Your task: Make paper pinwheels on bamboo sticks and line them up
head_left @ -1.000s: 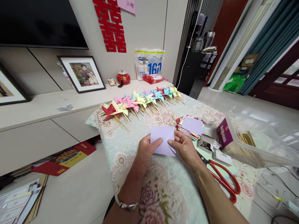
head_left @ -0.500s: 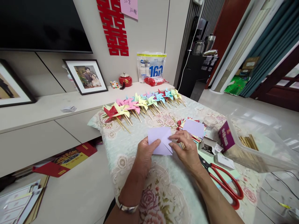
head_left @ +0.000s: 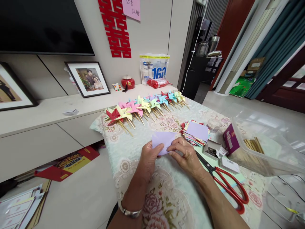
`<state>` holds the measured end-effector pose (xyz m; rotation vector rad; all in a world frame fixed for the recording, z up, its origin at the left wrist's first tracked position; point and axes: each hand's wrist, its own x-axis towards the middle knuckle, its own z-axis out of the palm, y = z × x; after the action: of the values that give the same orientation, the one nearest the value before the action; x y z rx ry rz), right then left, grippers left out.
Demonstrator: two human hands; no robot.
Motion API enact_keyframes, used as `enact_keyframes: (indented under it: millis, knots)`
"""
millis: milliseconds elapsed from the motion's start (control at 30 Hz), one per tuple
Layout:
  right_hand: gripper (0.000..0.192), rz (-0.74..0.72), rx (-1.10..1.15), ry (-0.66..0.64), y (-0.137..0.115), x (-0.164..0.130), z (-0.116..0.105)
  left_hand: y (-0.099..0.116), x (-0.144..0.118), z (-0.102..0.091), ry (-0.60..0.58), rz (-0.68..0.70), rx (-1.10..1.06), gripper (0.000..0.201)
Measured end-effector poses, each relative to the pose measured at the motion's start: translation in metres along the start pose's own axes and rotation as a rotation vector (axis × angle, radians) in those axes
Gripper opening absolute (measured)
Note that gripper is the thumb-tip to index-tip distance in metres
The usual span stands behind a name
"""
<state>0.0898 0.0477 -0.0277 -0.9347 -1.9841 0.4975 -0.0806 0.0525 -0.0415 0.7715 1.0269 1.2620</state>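
My left hand (head_left: 148, 158) and my right hand (head_left: 184, 155) together pinch a small lilac paper square (head_left: 163, 139) just above the flowered tablecloth (head_left: 166, 194). The left thumb presses on its lower left part, and the right fingers cover its lower right part, so the paper looks folded over. A stack of coloured paper squares (head_left: 195, 132) with a lilac sheet on top lies just right of the hands. A row of finished paper pinwheels on sticks (head_left: 143, 106) lies further back.
Red-handled scissors (head_left: 228, 187) lie right of my right forearm. A small open box of pins (head_left: 211, 149), a purple box (head_left: 230, 138) and a clear plastic bin of wooden sticks (head_left: 259, 149) stand at the right. A long low cabinet (head_left: 43, 127) runs behind.
The lilac paper has been lowered toward the cloth and folded smaller. My right fingers have slid left over it. The camera tipped slightly.
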Motion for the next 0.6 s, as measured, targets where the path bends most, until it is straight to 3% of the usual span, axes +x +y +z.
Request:
enact_keyframes:
  millis: [233, 600]
  knots:
    - [0.01, 0.097, 0.117, -0.03, -0.006, 0.0029, -0.0025, -0.0012, 0.0029, 0.0019, -0.003, 0.011, 0.048, 0.024]
    - [0.015, 0.485, 0.362, 0.004, -0.0073, 0.004, 0.0065, -0.0052, 0.0034, 0.0023, -0.043, 0.015, 0.008, 0.033]
